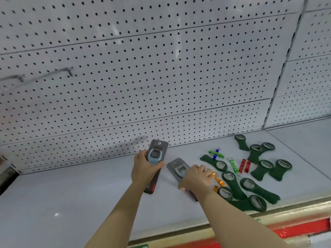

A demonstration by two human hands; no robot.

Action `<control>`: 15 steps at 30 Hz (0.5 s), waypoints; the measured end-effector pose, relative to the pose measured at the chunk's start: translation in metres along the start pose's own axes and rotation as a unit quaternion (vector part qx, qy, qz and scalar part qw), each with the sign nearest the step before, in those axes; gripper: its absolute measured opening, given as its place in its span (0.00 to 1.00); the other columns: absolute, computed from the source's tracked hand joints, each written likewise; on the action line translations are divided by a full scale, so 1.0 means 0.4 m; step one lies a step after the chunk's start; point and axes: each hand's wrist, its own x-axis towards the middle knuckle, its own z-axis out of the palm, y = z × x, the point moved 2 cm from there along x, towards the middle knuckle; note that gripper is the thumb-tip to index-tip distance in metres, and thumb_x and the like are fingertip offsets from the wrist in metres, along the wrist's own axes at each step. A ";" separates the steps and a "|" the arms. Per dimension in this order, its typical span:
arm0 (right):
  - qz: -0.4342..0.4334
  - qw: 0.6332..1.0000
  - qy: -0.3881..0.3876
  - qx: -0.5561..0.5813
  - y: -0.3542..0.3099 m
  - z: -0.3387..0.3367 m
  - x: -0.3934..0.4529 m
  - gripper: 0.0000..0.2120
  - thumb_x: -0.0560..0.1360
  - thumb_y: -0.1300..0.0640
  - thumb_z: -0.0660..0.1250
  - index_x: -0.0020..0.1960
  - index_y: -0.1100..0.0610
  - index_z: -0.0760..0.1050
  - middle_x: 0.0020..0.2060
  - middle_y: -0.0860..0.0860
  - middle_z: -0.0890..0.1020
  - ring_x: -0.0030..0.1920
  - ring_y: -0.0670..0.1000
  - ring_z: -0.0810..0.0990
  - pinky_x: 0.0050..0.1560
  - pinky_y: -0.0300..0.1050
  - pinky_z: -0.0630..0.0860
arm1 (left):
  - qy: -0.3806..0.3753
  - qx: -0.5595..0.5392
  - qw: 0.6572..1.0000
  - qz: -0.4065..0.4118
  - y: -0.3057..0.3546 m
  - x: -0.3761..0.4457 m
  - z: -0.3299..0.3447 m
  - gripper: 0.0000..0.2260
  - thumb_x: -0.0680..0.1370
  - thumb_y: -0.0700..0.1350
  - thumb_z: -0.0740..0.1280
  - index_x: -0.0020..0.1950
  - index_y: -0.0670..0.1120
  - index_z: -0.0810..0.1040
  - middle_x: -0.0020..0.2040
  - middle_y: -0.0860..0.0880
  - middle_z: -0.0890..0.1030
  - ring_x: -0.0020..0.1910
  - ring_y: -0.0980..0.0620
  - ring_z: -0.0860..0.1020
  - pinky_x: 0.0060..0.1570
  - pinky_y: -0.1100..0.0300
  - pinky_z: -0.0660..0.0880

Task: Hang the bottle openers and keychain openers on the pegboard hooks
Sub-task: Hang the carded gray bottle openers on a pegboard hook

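My left hand grips a carded blue bottle opener and holds it upright above the shelf, close to the pegboard. My right hand rests on a second carded blue opener that lies flat on the shelf, with the fingers curled over its lower part. Right of it lie several dark green bottle openers and small keychain openers in orange, green, red and blue. Two metal hooks stick out of the pegboard at the upper left.
The white shelf runs under the pegboard, with a metal front edge and a red strip at the lower right. A vertical upright divides the pegboard panels on the right.
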 end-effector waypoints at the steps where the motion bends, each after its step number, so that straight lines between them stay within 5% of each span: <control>1: 0.002 1.000 -0.002 -0.003 -0.002 0.000 -0.005 0.42 0.63 0.46 0.74 0.70 0.61 0.60 0.66 0.60 0.64 0.67 0.65 0.62 0.67 0.56 0.62 | 0.002 0.000 1.000 0.001 -0.001 -0.010 -0.010 0.33 0.59 0.66 0.74 0.59 0.54 0.71 0.55 0.52 0.74 0.50 0.54 0.77 0.48 0.48 0.81; 6: 0.009 1.000 0.004 -0.007 -0.006 0.011 -0.027 0.40 0.63 0.49 0.74 0.68 0.59 0.59 0.63 0.57 0.61 0.65 0.65 0.61 0.63 0.66 0.66 | 0.020 -0.031 0.999 -0.010 -0.010 -0.064 -0.061 0.36 0.57 0.67 0.73 0.62 0.56 0.70 0.56 0.53 0.72 0.51 0.55 0.77 0.49 0.49 0.81; 11: -0.097 0.984 0.150 0.001 0.020 0.011 -0.055 0.21 0.73 0.55 0.65 0.64 0.58 0.64 0.61 0.57 0.71 0.60 0.58 0.72 0.59 0.50 0.73 | 0.040 -0.146 0.988 -0.008 -0.021 -0.142 -0.099 0.27 0.64 0.54 0.79 0.57 0.57 0.71 0.55 0.53 0.78 0.51 0.53 0.80 0.48 0.51 0.82; 15: -0.161 0.955 0.155 0.194 0.045 0.004 -0.086 0.18 0.74 0.57 0.67 0.61 0.54 0.67 0.53 0.55 0.80 0.49 0.57 0.81 0.45 0.50 0.80 | 0.075 -0.189 0.979 0.034 -0.012 -0.215 -0.128 0.23 0.72 0.46 0.75 0.61 0.60 0.71 0.59 0.53 0.78 0.56 0.51 0.79 0.54 0.51 0.79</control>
